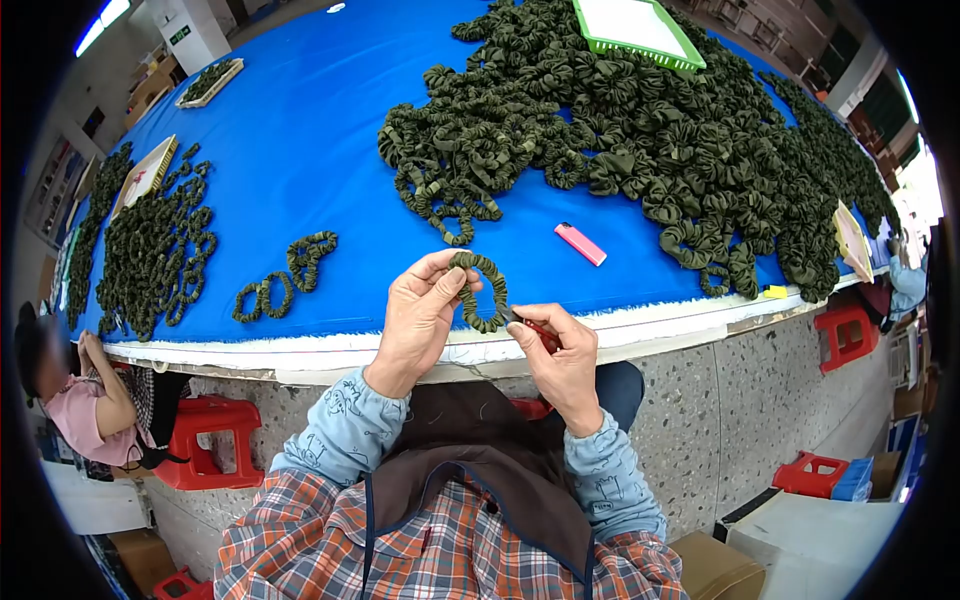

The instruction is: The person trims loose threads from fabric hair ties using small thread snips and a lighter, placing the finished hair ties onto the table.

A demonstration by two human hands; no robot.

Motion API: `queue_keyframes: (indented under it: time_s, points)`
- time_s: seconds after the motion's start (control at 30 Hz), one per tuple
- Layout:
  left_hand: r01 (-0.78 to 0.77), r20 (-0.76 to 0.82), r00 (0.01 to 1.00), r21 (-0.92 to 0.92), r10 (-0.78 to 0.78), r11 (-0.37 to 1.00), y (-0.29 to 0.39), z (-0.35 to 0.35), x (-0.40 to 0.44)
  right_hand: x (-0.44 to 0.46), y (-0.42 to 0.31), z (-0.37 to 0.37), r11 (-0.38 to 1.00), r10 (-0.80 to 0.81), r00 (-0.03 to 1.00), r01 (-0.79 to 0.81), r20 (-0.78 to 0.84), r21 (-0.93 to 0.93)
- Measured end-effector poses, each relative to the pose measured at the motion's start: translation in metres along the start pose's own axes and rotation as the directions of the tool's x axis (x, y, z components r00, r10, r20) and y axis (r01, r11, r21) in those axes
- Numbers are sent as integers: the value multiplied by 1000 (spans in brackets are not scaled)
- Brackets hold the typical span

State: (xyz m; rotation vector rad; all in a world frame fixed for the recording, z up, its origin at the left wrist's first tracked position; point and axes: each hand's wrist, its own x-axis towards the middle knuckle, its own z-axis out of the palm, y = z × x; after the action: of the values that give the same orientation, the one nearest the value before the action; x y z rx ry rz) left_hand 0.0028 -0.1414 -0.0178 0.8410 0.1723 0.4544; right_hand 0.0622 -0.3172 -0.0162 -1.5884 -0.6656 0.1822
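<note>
My left hand (425, 310) pinches a dark green scrunchie (487, 290) between thumb and fingers, near the table's front edge. The ring of gathered fabric stands out to the right of the thumb. In my right hand (560, 365) is a small red tool (542, 335) with a dark tip, mostly covered by the fingers. Its tip is close to the scrunchie's lower right side; whether they touch, I cannot tell. Beyond my hands, a large heap of dark green scrunchies (620, 130) spreads over the blue cloth (330, 150). A pink lighter (580, 244) lies on the cloth.
A few scrunchies (265, 297) and a larger pile (155, 245) lie to the left. A green tray (640, 30) rests on the heap. A person (95, 400) sits at the left edge near a red stool (212, 440). Another red stool (845, 337) stands at right.
</note>
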Motion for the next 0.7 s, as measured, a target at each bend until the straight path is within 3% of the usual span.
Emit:
queue_keyframes:
  time_s: [0.1,0.23,0.43,0.57,0.6,0.7]
  points:
    - [2,-7,1000,19,-2,1000,0,1,0,0,2,-2,1000,16,1000,-16,20,0]
    - [12,23,1000,-31,-11,999,1,-1,1,5,-3,-2,918,136,971,-47,-199,394]
    - [203,59,979,-166,-195,965,-4,-2,3,10,-5,-7,990,80,996,-85,47,115]
    - [272,-110,957,25,-268,962,-5,12,-2,26,2,-4,987,-150,984,156,99,-47]
    - [268,-112,958,26,-264,963,-1,15,-3,28,2,-5,986,-153,983,158,102,-45]
    - [146,10,987,352,-160,924,14,24,-11,28,1,-12,1000,28,983,-29,180,-1]
